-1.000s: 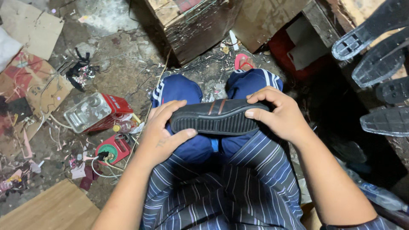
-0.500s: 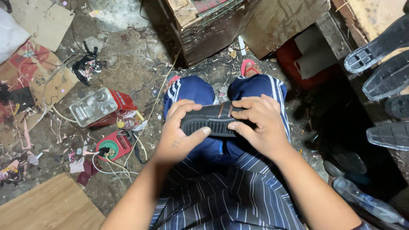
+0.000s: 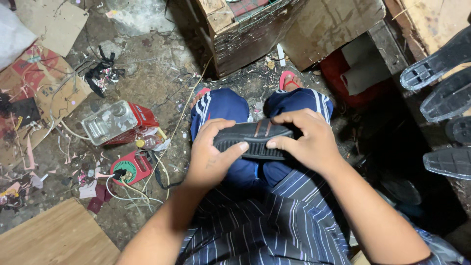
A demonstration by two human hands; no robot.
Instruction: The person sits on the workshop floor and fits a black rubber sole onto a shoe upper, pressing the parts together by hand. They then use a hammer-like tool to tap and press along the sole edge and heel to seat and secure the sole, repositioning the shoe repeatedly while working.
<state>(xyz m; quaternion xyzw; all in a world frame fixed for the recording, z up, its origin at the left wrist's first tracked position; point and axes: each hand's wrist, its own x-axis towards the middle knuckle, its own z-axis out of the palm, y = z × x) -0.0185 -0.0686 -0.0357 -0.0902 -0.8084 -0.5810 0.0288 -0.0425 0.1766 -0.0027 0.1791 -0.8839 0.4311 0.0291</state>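
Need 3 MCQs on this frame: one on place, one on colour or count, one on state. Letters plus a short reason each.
1. Where is the dark shoe sole?
A. on the floor by the red device
B. above the person's knees, between both hands
C. on the wooden crate

2. What colour are the two stripes on the sole?
A. reddish-orange
B. green
C. white

3. How is the sole held?
A. left hand alone
B. lying loose, untouched
C. gripped by both hands at once

Key: 1 B, it sits over the blue trousers, hands at each end. 2 A, two reddish-orange bars cross its middle. 3 C, the left hand's thumb presses its edge and the right hand wraps its other end.
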